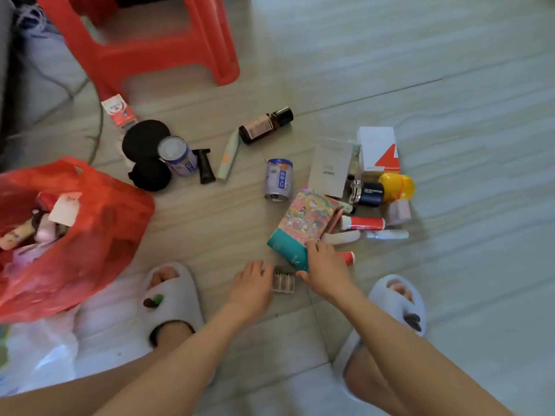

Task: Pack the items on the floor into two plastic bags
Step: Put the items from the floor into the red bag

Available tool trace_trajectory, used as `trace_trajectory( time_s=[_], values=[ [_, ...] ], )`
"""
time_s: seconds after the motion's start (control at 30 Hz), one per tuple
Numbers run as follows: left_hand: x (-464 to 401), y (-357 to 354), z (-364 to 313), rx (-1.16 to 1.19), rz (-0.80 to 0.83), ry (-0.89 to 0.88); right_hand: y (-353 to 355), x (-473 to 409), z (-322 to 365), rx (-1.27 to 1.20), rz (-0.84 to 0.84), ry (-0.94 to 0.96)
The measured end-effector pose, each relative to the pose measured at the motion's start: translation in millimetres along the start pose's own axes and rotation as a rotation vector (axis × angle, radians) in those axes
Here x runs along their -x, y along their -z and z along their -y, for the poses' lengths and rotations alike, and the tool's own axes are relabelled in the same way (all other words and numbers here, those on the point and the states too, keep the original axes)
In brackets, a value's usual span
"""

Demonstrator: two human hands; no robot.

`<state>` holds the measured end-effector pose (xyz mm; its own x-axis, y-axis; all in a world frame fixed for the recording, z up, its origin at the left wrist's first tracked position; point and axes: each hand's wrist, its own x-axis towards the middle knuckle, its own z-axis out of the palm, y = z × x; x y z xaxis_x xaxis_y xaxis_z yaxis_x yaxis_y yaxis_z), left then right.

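Already inside red bag (99, 235): tubes, white card (64, 209).

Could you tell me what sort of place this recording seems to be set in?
Probably a room at home: a tiled floor, a red plastic stool, the person's slippers and toiletries scattered around.

red plastic bag (90, 235) open, part-filled, at left; cans, bottles, tubes, boxes scattered across floor (450, 85)

- The red bag (75, 235) is being cut off by the left edge — likewise the white bag (36, 349).
- The small clear case (283, 282) is being partly hidden by the left hand (252, 283).
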<state>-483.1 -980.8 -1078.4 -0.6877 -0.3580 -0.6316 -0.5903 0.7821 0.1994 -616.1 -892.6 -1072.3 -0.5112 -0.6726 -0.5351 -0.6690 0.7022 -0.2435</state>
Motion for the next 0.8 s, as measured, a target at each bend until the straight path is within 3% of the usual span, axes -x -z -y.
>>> trace_trajectory(
  time_s=[0.37, 0.63, 0.8],
  values=[
    [-25.2, -8.2, 15.6, 0.0, 0.008, -0.076, -23.9, -13.9, -7.4, -0.195, -0.075, -0.005],
    [-3.6, 90.9, 47.2, 0.206, -0.227, -0.052, 36.2, -4.3, 31.4, -0.558, -0.177, -0.132],
    [45.1, 177.7, 77.4, 0.205, -0.347, -0.063, 91.9, -2.0, 94.0, -0.652, -0.3, -0.083]
  ],
)
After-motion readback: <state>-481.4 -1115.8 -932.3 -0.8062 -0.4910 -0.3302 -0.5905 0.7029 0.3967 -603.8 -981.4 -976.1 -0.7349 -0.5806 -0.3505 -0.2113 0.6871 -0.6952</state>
